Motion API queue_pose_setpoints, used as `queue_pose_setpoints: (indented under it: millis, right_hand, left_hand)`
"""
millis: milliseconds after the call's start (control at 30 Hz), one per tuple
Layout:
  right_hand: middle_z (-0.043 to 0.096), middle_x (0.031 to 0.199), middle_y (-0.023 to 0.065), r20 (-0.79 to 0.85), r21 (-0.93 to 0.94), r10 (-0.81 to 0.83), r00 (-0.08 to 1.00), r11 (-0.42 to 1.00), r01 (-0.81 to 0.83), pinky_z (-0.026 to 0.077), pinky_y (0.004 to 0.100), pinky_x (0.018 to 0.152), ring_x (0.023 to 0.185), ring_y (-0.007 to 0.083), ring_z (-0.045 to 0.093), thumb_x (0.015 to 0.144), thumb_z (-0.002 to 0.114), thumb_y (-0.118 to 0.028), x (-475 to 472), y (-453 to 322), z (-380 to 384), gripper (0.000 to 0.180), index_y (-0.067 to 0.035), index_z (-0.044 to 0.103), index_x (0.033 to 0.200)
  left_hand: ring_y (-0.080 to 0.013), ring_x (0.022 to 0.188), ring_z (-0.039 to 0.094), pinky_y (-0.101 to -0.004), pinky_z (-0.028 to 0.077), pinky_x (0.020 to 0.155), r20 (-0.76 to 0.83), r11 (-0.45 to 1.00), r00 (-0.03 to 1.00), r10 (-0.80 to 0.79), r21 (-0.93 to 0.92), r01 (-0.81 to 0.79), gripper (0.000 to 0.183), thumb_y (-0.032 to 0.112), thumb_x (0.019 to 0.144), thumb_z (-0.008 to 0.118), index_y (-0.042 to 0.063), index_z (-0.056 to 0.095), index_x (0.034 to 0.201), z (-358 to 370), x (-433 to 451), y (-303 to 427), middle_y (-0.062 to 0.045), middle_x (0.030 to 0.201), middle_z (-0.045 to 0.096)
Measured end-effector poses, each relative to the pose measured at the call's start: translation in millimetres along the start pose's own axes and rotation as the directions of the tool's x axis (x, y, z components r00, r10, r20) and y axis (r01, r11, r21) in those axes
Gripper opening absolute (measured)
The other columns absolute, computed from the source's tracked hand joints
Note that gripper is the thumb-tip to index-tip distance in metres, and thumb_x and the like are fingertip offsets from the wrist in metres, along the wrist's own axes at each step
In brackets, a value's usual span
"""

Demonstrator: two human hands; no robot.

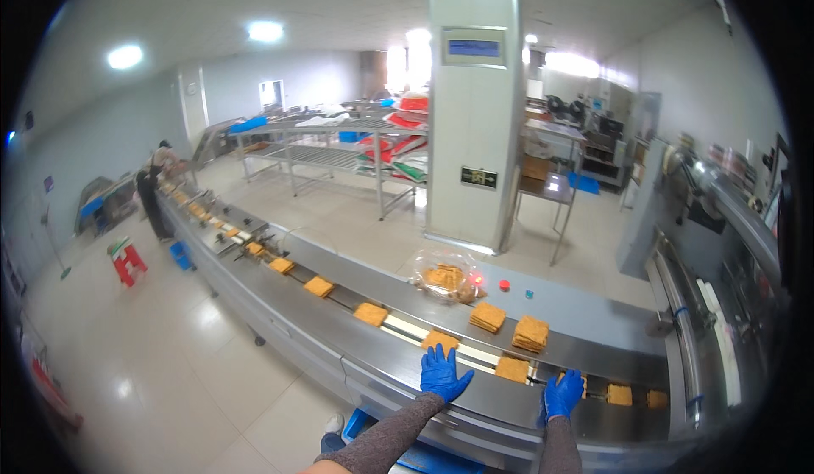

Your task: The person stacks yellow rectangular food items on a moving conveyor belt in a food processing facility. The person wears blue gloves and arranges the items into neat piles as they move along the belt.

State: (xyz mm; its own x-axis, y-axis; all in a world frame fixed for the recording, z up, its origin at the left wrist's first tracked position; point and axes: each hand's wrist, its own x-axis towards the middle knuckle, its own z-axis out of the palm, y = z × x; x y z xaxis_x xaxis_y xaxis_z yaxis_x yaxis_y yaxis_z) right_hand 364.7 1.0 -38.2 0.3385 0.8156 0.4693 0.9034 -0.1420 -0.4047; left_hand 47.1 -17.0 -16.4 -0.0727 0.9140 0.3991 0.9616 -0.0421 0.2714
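Observation:
Square orange-brown biscuits, stacked in small piles, sit along a steel conveyor (413, 329). My left hand (443, 375), in a blue glove, lies palm down with spread fingers. Its fingertips meet the near edge of one biscuit pile (439, 339). To the right, my blue-gloved right hand (564, 394) has bent fingers over another pile, which they partly hide; whether they grip it cannot be told. Between the hands lies a further biscuit pile (512, 369). Two taller stacks, a left one (487, 317) and a right one (530, 333), rest on the steel ledge beyond the belt.
A clear plastic bag of biscuits (443, 277) stands beyond the belt, near a red button (504, 285). Machine rollers (677, 328) rise at the right. A blue bin (439, 458) sits below the conveyor's near edge. At the far end, a person (152, 188) stands beside the line.

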Motion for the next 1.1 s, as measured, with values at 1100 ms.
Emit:
queue_pose_setpoints:
  millis: [1100]
  right_hand:
    - [0.062, 0.117, 0.0282, 0.088, 0.013, -0.018, 0.996, 1.000, 0.017, 0.050, 0.0493, 0.086, 0.106, 0.0449, 0.058, 0.083, 0.067, -0.026, 2.8, 13.0, -0.6, 0.036, 0.004, 0.063, 0.101]
  left_hand:
    - [-0.0354, 0.117, 0.053, -0.0483, 0.038, 0.103, -0.007, 0.965, 0.973, 0.230, -0.127, -0.229, 0.060, 0.054, 0.090, 0.056, 0.004, 0.060, 0.123, 3.9, -0.1, -8.3, -0.018, 0.115, 0.061]
